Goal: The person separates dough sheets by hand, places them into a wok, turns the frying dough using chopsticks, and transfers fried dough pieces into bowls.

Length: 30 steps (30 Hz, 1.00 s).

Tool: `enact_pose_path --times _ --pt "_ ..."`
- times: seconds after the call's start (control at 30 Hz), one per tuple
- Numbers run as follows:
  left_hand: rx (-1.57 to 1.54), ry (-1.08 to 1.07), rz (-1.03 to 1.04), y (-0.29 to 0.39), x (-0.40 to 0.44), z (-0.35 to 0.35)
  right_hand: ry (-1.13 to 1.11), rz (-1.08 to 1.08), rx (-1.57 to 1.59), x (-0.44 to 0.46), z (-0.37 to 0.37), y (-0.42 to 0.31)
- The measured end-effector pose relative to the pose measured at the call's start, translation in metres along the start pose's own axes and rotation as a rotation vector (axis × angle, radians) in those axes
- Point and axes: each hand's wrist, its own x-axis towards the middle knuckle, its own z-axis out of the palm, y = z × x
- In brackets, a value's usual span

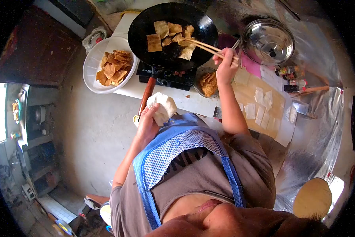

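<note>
My right hand (227,66) is closed around a pair of wooden chopsticks (205,46), whose tips are among the food in the black wok (140,23). Several browned, flat fried pieces (161,29) lie in the wok. A crumpled white cloth (164,106) is gripped in my left hand (148,121), close to the wok's wooden handle (147,94). Whether that hand also touches the handle I cannot tell. Beneath the wok is a black cooker (167,81). Near my right forearm stands a small bowl (201,74) with fried pieces in it.
A white plastic basin (89,71) at the left holds a pile of fried pieces (116,67). At the right are a steel lid (282,33), several small jars (291,72), a cleaver (301,107) and a wooden board (246,85) with pale uncooked-looking pieces (260,114).
</note>
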Motion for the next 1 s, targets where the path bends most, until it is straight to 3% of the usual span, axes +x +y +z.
enact_pose_path --times 0.07,0.13,0.2,0.23,0.37,0.43,0.57,0.73,0.8,0.9,1.0 --pt "0.022 0.037 -0.008 0.001 0.000 0.003 -0.091 -0.076 -0.110 -0.016 0.003 -0.006" --pt "0.013 0.020 -0.004 0.000 0.003 0.001 -0.203 -0.353 -0.184 -0.029 0.006 0.012" --pt "0.003 0.005 -0.005 -0.002 0.005 -0.002 -0.354 -0.391 -0.230 -0.046 0.010 0.015" --pt "0.001 0.013 -0.016 -0.002 0.006 -0.003 -0.428 -0.510 -0.215 -0.052 0.014 0.024" --pt "0.002 0.017 0.013 0.000 0.006 -0.002 -0.541 -0.252 -0.080 -0.062 0.008 0.013" --pt "-0.003 0.011 0.012 -0.001 0.008 -0.006 -0.436 -0.103 0.010 -0.056 0.002 0.005" --pt "-0.002 0.040 -0.031 0.000 0.009 -0.006 -0.377 -0.110 -0.111 -0.036 0.004 0.024" --pt "0.010 0.070 -0.025 0.001 0.010 0.001 -0.338 0.116 -0.026 -0.028 0.010 0.039" --pt "0.016 0.068 -0.027 0.001 0.010 0.000 -0.292 0.100 0.008 -0.018 0.003 0.037" --pt "0.026 0.042 -0.029 0.001 0.011 -0.005 -0.209 -0.047 -0.192 0.000 -0.006 0.042" --pt "0.033 0.029 -0.037 0.002 0.011 -0.003 -0.241 0.018 -0.212 0.006 -0.011 0.050"
